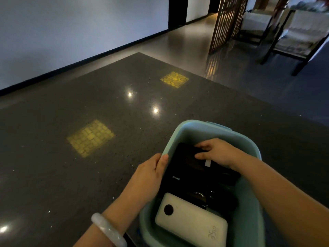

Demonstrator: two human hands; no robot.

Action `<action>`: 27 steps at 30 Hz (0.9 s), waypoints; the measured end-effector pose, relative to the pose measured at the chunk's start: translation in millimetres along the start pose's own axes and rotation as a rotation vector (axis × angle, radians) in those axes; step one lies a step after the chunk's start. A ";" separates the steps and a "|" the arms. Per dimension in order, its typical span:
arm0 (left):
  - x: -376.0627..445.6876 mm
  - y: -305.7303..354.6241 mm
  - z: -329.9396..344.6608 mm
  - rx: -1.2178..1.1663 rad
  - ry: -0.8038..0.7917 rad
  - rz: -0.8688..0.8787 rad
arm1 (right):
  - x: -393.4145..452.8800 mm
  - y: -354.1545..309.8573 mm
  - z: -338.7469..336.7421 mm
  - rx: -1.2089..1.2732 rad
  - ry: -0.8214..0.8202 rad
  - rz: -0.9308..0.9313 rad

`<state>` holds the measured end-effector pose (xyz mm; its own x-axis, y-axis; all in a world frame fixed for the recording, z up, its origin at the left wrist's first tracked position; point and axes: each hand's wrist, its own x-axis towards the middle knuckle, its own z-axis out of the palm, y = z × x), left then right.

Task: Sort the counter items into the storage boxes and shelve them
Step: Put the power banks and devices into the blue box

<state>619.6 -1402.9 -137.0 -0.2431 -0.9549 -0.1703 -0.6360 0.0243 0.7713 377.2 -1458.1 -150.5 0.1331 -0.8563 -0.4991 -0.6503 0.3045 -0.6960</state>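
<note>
On the dark counter (pixel 89 166) sits a teal storage box (pixel 249 202); the left hand (pixel 147 175) grips its rim, the right hand (pixel 217 152) presses a black Anker device (pixel 179 168) beside a white power bank (pixel 192 221)

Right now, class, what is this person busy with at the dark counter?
A person is packing electronics into a teal storage box on the dark counter. The left hand grips the box's near-left rim, a pale bangle on that wrist. The right hand reaches inside, fingers on a black device marked Anker. A white power bank already lies in the box, nearer the camera, beside other dark items.
</note>
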 end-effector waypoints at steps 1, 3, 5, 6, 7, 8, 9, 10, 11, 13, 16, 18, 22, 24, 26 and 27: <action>-0.3 -0.3 0.0 0.001 -0.001 -0.003 | 0.4 0.4 0.4 0.002 0.000 -0.005; -0.7 -0.6 -0.2 -0.002 -0.003 -0.004 | 0.9 0.3 1.0 0.009 0.011 -0.010; -1.1 -0.7 -0.2 -0.006 -0.003 -0.008 | 0.7 0.3 1.8 0.025 0.016 -0.006; -1.1 -0.7 -0.2 -0.006 -0.005 -0.009 | 0.9 0.4 1.8 0.026 0.012 -0.004; -1.2 -0.4 -0.2 -0.004 -0.010 -0.010 | 1.3 0.8 2.1 0.026 0.006 0.000; -1.2 -0.2 -0.3 -0.001 -0.013 -0.009 | 1.9 0.9 2.4 0.026 0.002 0.005; -0.9 -0.4 -0.1 0.004 -0.013 -0.004 | 2.4 1.0 2.7 0.024 -0.001 0.007; -0.5 -0.5 0.0 0.008 -0.012 0.001 | 2.5 0.9 3.0 0.019 -0.004 0.003; -0.3 -0.9 0.1 0.011 -0.012 0.004 | 2.5 0.5 3.7 0.010 -0.010 -0.007; 0.0 -1.2 0.2 0.017 -0.014 0.002 | 1.3 -0.8 4.8 -0.011 -0.021 -0.028; 0.5 -1.1 0.2 0.024 -0.019 0.002 | -2.7 -3.1 5.1 -0.040 -0.024 -0.059; 0.6 -0.7 0.2 0.014 -0.022 -0.007 | -2.3 -2.7 5.4 -0.061 -0.015 -0.081; -0.3 0.5 0.5 0.015 -0.007 -0.010 | 0.6 -1.1 4.9 -0.077 -0.008 -0.082; -1.1 2.3 0.0 0.020 -0.013 -0.017 | 0.6 -0.5 5.6 -0.081 -0.009 -0.076; -2.2 3.7 -0.9 0.013 -0.024 -0.037 | -0.3 -1.4 6.9 -0.127 0.024 -0.089; -2.7 4.2 -1.7 0.007 -0.021 -0.043 | -1.4 -2.9 7.0 -0.158 0.063 -0.105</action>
<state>618.9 -1400.6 -132.3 -0.2307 -0.9487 -0.2164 -0.6513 -0.0147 0.7587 384.1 -1454.9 -151.4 0.1623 -0.9060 -0.3909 -0.7454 0.1470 -0.6502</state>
